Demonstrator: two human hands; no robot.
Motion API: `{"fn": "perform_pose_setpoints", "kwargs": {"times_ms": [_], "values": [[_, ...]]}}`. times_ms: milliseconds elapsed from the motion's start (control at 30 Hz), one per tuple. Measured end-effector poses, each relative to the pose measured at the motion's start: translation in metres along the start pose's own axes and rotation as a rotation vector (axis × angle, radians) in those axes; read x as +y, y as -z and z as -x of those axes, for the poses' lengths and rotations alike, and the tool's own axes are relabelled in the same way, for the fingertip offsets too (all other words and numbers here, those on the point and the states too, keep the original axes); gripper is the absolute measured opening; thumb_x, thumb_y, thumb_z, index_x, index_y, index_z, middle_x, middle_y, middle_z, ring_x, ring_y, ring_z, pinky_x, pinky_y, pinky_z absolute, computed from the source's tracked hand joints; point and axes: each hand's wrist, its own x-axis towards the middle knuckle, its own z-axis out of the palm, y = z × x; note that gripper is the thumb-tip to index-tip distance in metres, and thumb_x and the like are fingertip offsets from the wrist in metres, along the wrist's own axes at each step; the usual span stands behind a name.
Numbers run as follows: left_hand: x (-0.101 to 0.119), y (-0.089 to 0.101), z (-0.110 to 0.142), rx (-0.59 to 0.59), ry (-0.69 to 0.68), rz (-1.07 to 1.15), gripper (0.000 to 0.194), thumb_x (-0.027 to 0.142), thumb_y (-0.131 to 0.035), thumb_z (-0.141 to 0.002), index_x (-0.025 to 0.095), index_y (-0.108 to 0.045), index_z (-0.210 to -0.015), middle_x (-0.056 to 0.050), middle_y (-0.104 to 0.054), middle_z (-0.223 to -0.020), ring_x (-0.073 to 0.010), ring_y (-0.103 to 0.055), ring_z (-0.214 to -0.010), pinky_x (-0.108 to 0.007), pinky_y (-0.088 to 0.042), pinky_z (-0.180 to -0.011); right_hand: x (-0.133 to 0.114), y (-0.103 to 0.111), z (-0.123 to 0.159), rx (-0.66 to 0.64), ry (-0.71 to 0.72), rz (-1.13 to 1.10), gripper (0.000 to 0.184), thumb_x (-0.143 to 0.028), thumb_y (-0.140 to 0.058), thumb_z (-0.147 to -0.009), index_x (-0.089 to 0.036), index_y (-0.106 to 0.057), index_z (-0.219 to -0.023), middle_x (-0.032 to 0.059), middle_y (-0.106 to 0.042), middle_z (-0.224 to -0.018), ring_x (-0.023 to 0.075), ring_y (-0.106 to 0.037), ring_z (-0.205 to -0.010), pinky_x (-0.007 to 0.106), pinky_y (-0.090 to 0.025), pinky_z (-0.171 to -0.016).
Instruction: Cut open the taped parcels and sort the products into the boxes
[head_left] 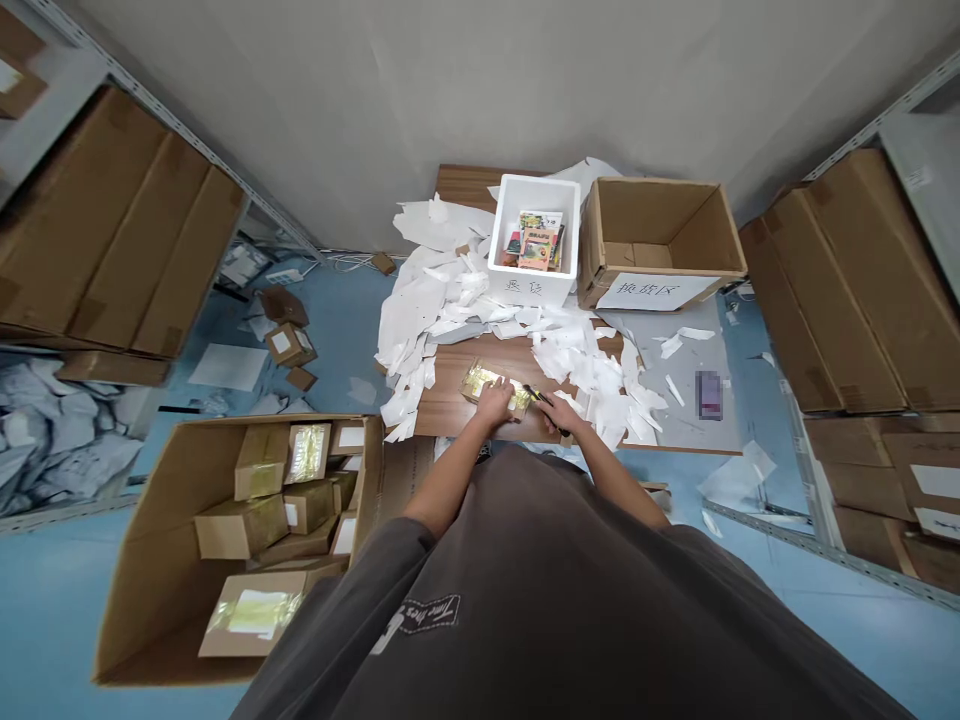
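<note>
A small cardboard box [474,381] wrapped in shiny yellowish tape lies on the brown wooden table [450,405] in front of me. My left hand [495,400] grips it from above, covering its middle. At the box's right end, my right hand [561,412] is closed around a slim black utility knife [534,393], whose front end points toward the box. Its blade is too small to make out. Torn white paper [577,360] lies just beyond and to the right of my right hand.
Behind are a white foam box [532,290] holding booklets and an open cardboard carton [660,290] with a handwritten label. At lower left, a large carton [142,560] holds several taped boxes. Shelves with brown cartons [112,230] flank both sides. A purple packet [709,395] lies right.
</note>
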Motion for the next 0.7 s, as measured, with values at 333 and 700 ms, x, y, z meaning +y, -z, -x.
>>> {"fn": "perform_pose_setpoints", "kwargs": {"times_ms": [333, 700], "values": [[0.002, -0.006, 0.006, 0.009, -0.005, -0.012, 0.083, 0.027, -0.100, -0.068, 0.014, -0.063, -0.141, -0.028, -0.046, -0.170, -0.0404, -0.044, -0.160, -0.049, -0.031, -0.128, -0.026, -0.005, -0.008, 0.037, -0.081, 0.546, 0.038, -0.049, -0.058, -0.110, -0.023, -0.076, -0.131, 0.0161, -0.079, -0.126, 0.0336, -0.074, -0.115, 0.035, -0.052, -0.094], [0.000, -0.012, 0.013, 0.034, -0.011, 0.027, 0.075, 0.024, -0.097, -0.069, 0.015, -0.066, -0.136, -0.025, -0.053, -0.166, -0.0399, -0.045, -0.160, -0.049, -0.032, -0.129, -0.010, -0.012, 0.001, -0.131, -0.272, -0.160, 0.034, -0.056, -0.072, -0.102, -0.025, -0.063, -0.094, -0.0045, -0.054, -0.053, 0.0170, -0.052, -0.046, 0.027, -0.042, -0.052]]}}
